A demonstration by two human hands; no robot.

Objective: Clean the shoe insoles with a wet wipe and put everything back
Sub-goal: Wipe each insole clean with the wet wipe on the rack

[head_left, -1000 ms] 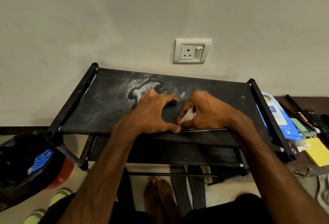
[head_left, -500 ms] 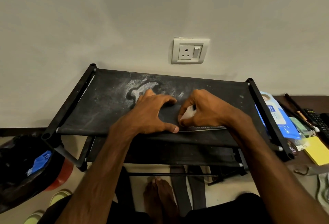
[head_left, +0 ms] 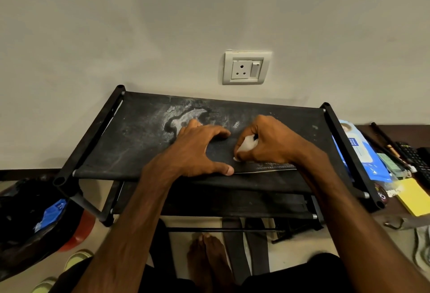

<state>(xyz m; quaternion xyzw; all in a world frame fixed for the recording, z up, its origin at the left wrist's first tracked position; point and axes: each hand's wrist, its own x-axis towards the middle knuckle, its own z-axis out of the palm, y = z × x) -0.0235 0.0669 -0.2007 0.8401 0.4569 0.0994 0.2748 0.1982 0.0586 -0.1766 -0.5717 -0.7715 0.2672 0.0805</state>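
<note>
On the floor at far left sits a black bin bag (head_left: 25, 227) with a blue scrap (head_left: 51, 213) on it. Next comes a black shoe rack (head_left: 130, 150) against a pale wall, its fabric top shelf dusty and stained white toward the back edge. A dark insole (head_left: 220, 152) lies flat on this shelf along the front edge, from the middle toward the right. The left hand (head_left: 197, 150) presses on the insole's left end with fingers spread wide and the thumb at the shelf's front edge. Just to its right, the right hand (head_left: 272, 143) is curled round a bunched white wet wipe (head_left: 247, 145), pressing it onto the insole. Above, a wall socket (head_left: 246, 68). Just beside the rack's right rail lies a blue pack of wipes (head_left: 363, 155), then a yellow notepad (head_left: 414, 197) and a black remote (head_left: 414, 161).
</note>
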